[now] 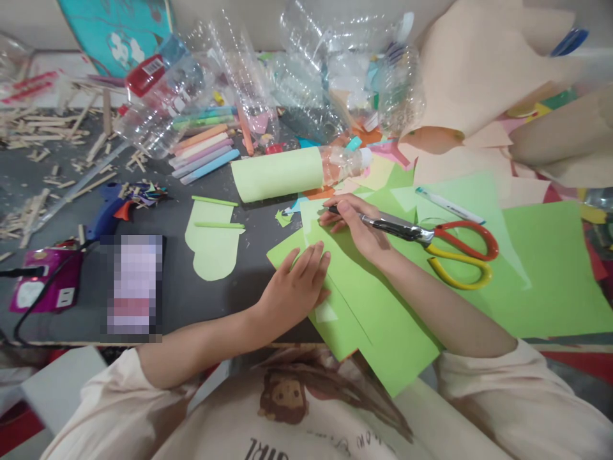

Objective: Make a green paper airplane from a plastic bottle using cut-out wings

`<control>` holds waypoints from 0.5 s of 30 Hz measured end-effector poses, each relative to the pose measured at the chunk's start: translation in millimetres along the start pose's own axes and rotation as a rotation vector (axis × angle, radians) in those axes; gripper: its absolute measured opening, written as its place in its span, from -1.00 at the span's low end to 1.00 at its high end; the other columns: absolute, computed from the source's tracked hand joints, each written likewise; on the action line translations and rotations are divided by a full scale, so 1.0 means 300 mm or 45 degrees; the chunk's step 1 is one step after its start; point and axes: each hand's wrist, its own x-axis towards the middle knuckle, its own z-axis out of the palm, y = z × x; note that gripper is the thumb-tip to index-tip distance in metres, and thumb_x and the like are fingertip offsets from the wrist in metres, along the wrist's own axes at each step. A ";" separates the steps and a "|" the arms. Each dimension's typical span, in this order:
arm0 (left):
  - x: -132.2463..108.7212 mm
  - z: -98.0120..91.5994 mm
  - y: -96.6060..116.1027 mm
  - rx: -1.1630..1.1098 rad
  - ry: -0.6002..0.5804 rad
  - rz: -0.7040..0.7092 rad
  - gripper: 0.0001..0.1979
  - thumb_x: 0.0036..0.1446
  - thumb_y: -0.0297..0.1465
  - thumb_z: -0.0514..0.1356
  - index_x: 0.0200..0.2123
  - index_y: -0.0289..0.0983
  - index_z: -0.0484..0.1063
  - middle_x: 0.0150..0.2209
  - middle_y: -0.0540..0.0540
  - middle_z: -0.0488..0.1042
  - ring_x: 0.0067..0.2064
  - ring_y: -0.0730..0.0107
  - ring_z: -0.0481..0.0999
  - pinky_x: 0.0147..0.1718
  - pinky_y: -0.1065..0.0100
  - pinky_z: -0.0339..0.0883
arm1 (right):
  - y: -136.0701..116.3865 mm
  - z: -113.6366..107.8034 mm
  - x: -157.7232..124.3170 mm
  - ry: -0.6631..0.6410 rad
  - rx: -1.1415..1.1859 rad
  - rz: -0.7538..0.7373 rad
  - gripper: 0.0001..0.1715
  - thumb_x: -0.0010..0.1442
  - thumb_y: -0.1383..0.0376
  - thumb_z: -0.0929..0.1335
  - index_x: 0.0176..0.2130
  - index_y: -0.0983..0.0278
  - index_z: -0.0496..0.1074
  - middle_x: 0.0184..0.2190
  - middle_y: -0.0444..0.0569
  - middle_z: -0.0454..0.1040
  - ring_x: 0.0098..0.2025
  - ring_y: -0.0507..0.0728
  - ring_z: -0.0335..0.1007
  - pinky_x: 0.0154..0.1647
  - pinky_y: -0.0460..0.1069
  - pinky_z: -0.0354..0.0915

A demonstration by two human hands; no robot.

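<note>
My left hand (294, 281) lies flat with fingers stretched out on a sheet of green paper (383, 326). Just right of it, my right hand (359, 227) is closed around the dark blades of a pair of scissors (402, 228). Their tips poke out past my thumb to the left, and the red and yellow handles point right. Under my hands, a lighter green strip (338, 306) rests on the larger sheet. A plastic bottle (342, 161) partly wrapped in pale green paper lies behind my hands. Pale green rounded cut-outs (215, 249) with two green sticks lie to the left.
At left are a phone (136, 284), a magenta box (48, 281) with a cable, a blue glue gun (106, 207) and scattered wooden sticks (43, 131). Coloured paper rolls (205, 153) and clear bottles (306, 83) crowd the back. A white pen (450, 204) lies at right.
</note>
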 end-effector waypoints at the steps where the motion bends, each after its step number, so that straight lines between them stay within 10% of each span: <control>1: -0.001 0.001 0.001 -0.001 0.003 -0.002 -0.52 0.31 -0.31 -0.04 0.19 -0.47 0.25 0.23 -0.32 0.29 0.20 0.14 0.33 0.13 0.17 0.27 | -0.001 0.001 0.000 0.004 0.002 -0.002 -0.44 0.06 -0.18 0.34 -0.27 0.23 0.47 -0.43 -0.08 0.57 -0.35 0.08 0.56 -0.40 -0.06 0.44; 15: -0.008 -0.002 0.003 -0.045 -0.037 -0.029 -0.51 0.32 -0.31 -0.06 0.22 -0.46 0.22 0.25 -0.30 0.26 0.22 0.15 0.31 0.14 0.19 0.25 | -0.002 0.000 -0.003 -0.011 0.002 0.008 -0.47 0.08 -0.16 0.34 -0.27 0.21 0.48 -0.41 -0.08 0.58 -0.33 0.09 0.56 -0.36 -0.03 0.45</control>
